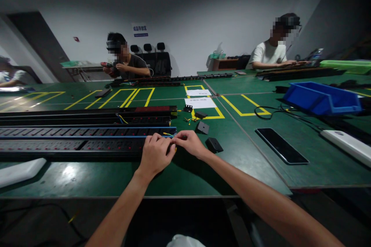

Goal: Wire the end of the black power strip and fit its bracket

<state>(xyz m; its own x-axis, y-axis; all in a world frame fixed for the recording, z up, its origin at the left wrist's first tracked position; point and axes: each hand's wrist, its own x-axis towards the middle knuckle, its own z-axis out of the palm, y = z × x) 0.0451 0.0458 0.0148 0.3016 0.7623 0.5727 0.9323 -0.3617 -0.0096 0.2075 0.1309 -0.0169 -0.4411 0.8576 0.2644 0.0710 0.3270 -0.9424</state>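
Observation:
Long black power strips with rows of sockets and small red marks lie side by side at the left. My left hand is closed over the right end of the nearest one, its fingers curled onto the strip. At that end my right hand is in a pinch, thumb and index finger together by the left fingertips. A thin yellow-green wire runs to the pinch; its tip is hidden by the fingers. Just beyond the right hand sit small black end caps, one close to the wrist.
A phone, a white power bank-like block, a black cable and a blue bin occupy the right side. A white piece lies front left. Paper sheets lie mid-table. Co-workers sit across the green table.

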